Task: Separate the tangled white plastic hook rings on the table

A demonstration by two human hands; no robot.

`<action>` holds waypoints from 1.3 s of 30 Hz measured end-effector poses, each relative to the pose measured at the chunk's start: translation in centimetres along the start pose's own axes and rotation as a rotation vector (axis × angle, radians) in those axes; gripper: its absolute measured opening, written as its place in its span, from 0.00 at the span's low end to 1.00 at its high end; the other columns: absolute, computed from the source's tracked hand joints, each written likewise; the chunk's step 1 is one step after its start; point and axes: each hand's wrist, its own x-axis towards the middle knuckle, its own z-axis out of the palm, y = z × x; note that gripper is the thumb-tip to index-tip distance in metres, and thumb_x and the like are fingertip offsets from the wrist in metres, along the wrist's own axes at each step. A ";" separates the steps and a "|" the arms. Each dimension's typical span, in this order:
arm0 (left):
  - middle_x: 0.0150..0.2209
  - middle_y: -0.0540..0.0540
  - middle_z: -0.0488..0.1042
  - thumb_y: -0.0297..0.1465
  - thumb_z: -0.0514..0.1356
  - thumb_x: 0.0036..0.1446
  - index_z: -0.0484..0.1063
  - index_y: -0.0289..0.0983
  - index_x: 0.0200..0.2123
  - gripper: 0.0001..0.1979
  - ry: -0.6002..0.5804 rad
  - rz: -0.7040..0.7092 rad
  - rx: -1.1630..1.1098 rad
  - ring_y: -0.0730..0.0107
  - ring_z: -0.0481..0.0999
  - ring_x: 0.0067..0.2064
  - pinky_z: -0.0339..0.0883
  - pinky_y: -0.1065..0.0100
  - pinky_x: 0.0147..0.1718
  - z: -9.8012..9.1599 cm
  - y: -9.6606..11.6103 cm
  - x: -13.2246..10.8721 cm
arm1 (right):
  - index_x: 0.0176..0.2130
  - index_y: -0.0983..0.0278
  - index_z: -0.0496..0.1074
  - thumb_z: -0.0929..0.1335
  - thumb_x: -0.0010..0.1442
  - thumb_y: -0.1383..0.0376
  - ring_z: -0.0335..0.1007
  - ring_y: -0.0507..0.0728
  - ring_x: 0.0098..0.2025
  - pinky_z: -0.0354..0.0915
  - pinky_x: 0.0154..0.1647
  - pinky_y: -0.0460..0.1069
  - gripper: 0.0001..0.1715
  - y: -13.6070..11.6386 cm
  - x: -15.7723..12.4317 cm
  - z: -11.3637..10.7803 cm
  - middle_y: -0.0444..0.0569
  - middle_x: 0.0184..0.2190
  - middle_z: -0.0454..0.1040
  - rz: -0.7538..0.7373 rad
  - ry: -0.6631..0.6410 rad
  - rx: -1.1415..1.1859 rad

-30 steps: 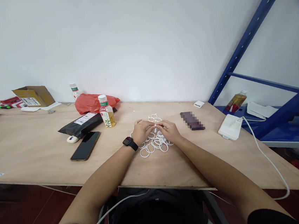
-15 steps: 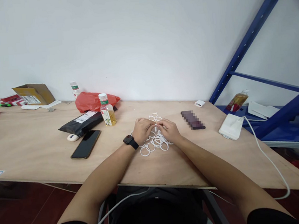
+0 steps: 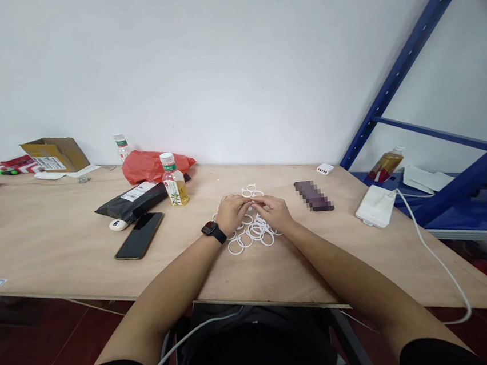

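My left hand (image 3: pixel 233 213), with a dark watch at its wrist, is closed in a pinch. Its fingertips meet those of my right hand (image 3: pixel 274 211), also pinched. A white plastic ring is between the fingertips, mostly hidden by the fingers. Below and between the hands lies a loose pile of thin white rings (image 3: pixel 236 247) on the table; several overlap. A few more white rings (image 3: pixel 247 193) show just beyond the fingertips, and I cannot tell whether they are joined to the held one.
Left of the hands are a phone (image 3: pixel 139 236), a black parcel (image 3: pixel 131 202), a drink bottle (image 3: pixel 175 180), a red bag (image 3: pixel 142 166) and a cardboard box (image 3: pixel 55 154). To the right lie a blurred dark object (image 3: pixel 314 196) and a white power bank (image 3: pixel 375 206) with a cable. A blue metal frame (image 3: pixel 407 55) stands beyond.
The fingertips have shifted slightly, and the small white part seen below them earlier is now less visible. Both hands stay pinched together over the pile.
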 end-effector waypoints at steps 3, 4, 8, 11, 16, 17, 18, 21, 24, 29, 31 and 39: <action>0.44 0.45 0.79 0.36 0.52 0.66 0.75 0.41 0.48 0.14 0.020 -0.003 -0.034 0.64 0.75 0.46 0.64 0.60 0.48 0.4 -0.5 0.1 | 0.43 0.58 0.77 0.64 0.65 0.62 0.76 0.56 0.40 0.70 0.44 0.50 0.13 1.0 0.3 -0.3 0.47 0.39 0.80 0.002 0.011 -0.092; 0.46 0.45 0.78 0.35 0.52 0.66 0.75 0.41 0.48 0.15 0.019 -0.015 -0.029 0.64 0.75 0.47 0.64 0.60 0.49 0.5 -0.6 0.1 | 0.43 0.58 0.77 0.63 0.65 0.63 0.75 0.56 0.42 0.69 0.46 0.51 0.14 1.4 0.5 -0.4 0.48 0.40 0.79 -0.004 -0.003 -0.146; 0.47 0.46 0.78 0.36 0.57 0.60 0.77 0.42 0.44 0.13 -0.119 -0.057 0.065 0.58 0.73 0.50 0.60 0.56 0.51 0.1 -0.6 -0.1 | 0.50 0.59 0.74 0.63 0.65 0.66 0.74 0.60 0.45 0.65 0.49 0.54 0.17 2.9 1.2 -0.6 0.51 0.43 0.79 0.000 -0.151 -0.400; 0.47 0.46 0.77 0.39 0.60 0.56 0.78 0.44 0.39 0.11 -0.247 -0.050 0.142 0.56 0.72 0.50 0.56 0.53 0.52 -0.5 -0.3 -0.5 | 0.54 0.58 0.71 0.64 0.64 0.66 0.75 0.60 0.43 0.66 0.45 0.53 0.19 3.7 1.2 -0.5 0.50 0.43 0.79 0.068 -0.211 -0.465; 0.41 0.46 0.79 0.41 0.60 0.53 0.78 0.42 0.32 0.12 -0.309 -0.050 0.177 0.58 0.74 0.46 0.54 0.54 0.51 -0.8 0.2 -0.7 | 0.47 0.57 0.76 0.64 0.64 0.63 0.75 0.58 0.43 0.68 0.43 0.51 0.14 4.2 0.4 -0.8 0.47 0.43 0.79 0.154 -0.166 -0.375; 0.39 0.46 0.79 0.41 0.59 0.53 0.78 0.41 0.30 0.12 -0.316 -0.053 0.176 0.58 0.74 0.44 0.54 0.54 0.51 -0.8 0.2 -0.7 | 0.45 0.57 0.76 0.64 0.64 0.63 0.75 0.58 0.43 0.68 0.43 0.51 0.14 4.2 0.3 -1.0 0.47 0.42 0.80 0.159 -0.163 -0.352; 0.38 0.46 0.79 0.41 0.59 0.54 0.78 0.41 0.29 0.12 -0.322 -0.056 0.177 0.59 0.74 0.43 0.53 0.54 0.50 -0.8 0.2 -0.7 | 0.44 0.58 0.77 0.64 0.63 0.63 0.75 0.58 0.43 0.68 0.43 0.51 0.13 4.3 0.2 -1.1 0.47 0.42 0.80 0.161 -0.160 -0.329; 0.36 0.46 0.79 0.41 0.57 0.56 0.78 0.41 0.29 0.14 -0.331 -0.061 0.191 0.60 0.74 0.43 0.53 0.54 0.50 -0.8 0.2 -0.6 | 0.43 0.58 0.77 0.65 0.62 0.64 0.76 0.57 0.42 0.68 0.43 0.51 0.12 4.2 0.2 -1.1 0.46 0.42 0.80 0.169 -0.151 -0.257; 0.40 0.44 0.79 0.47 0.57 0.55 0.79 0.41 0.34 0.18 -0.333 -0.069 0.205 0.58 0.74 0.45 0.53 0.54 0.51 -0.9 0.0 -0.5 | 0.42 0.58 0.78 0.66 0.61 0.66 0.76 0.56 0.39 0.69 0.41 0.50 0.11 3.9 0.2 -0.7 0.46 0.39 0.80 0.160 -0.185 -0.189; 0.50 0.43 0.74 0.48 0.62 0.52 0.76 0.41 0.45 0.22 -0.255 -0.079 0.182 0.57 0.71 0.51 0.54 0.55 0.52 -0.7 -0.5 -0.4 | 0.42 0.58 0.78 0.67 0.60 0.64 0.76 0.54 0.35 0.70 0.37 0.48 0.11 3.1 -0.2 0.0 0.45 0.37 0.80 0.150 -0.254 -0.020; 0.51 0.44 0.73 0.42 0.63 0.53 0.74 0.41 0.48 0.20 -0.214 -0.088 0.160 0.58 0.70 0.53 0.55 0.55 0.53 -0.6 -0.7 -0.4 | 0.44 0.59 0.77 0.67 0.60 0.64 0.76 0.54 0.34 0.70 0.36 0.47 0.12 2.8 -0.3 0.1 0.45 0.36 0.80 0.180 -0.229 0.038; 0.50 0.45 0.75 0.27 0.59 0.56 0.73 0.40 0.49 0.16 -0.106 -0.057 0.060 0.62 0.73 0.52 0.62 0.59 0.52 -0.4 -0.9 -0.4 | 0.46 0.59 0.75 0.68 0.59 0.63 0.74 0.53 0.33 0.67 0.39 0.48 0.13 1.5 0.0 -0.3 0.47 0.38 0.79 -0.020 -0.228 -0.048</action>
